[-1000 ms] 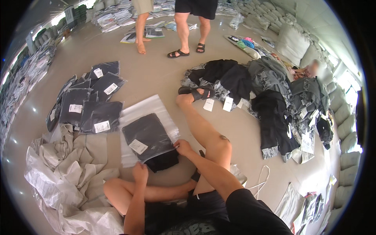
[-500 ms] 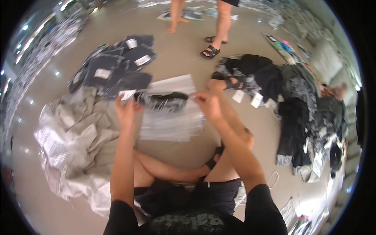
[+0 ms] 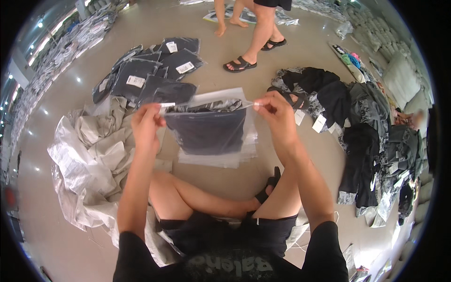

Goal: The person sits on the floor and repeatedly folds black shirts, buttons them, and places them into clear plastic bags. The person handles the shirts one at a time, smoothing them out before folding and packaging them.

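Clear plastic bag (image 3: 209, 129) with a dark folded garment inside hangs lifted above the floor, its top edge pinched between left hand (image 3: 146, 123) and right hand (image 3: 277, 113), fingers closed at each corner. Packed bags (image 3: 145, 70) lie beyond.

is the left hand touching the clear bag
Touching. In the head view the left hand pinches the top left corner of the clear bag, with its fingers closed over the bag's edge and no gap visible.
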Available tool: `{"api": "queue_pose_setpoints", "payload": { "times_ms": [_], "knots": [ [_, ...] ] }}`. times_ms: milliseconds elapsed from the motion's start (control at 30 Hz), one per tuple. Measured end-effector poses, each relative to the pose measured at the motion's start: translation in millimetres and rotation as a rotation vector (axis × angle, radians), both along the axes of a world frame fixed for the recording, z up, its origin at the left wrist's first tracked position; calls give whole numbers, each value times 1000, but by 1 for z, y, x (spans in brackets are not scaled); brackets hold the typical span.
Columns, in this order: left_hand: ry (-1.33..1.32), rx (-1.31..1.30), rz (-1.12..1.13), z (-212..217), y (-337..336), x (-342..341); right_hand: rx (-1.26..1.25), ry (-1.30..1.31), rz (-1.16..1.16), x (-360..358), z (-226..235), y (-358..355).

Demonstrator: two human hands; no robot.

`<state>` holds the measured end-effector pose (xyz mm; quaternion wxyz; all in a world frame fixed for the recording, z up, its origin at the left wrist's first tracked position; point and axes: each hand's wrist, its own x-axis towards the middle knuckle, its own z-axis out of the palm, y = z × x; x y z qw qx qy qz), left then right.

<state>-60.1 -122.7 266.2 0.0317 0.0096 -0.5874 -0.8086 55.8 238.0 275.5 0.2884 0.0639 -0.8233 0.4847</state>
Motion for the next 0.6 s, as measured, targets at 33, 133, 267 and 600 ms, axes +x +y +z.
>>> {"api": "queue_pose_setpoints", "payload": {
  "times_ms": [33,133,267,600],
  "knots": [
    [17,3,1,-7,-8,10,-186,-82,-20,13,0,-11],
    [-5,7,20,-18,-12,17,-222,-172,55,17,-17,-20],
    [-38,-40,86,-18,-21,33,-355,-182,52,32,-20,-31],
    [395,-735,190,-59,-27,47,-344,-241,68,35,-61,-58]
  ]
}}
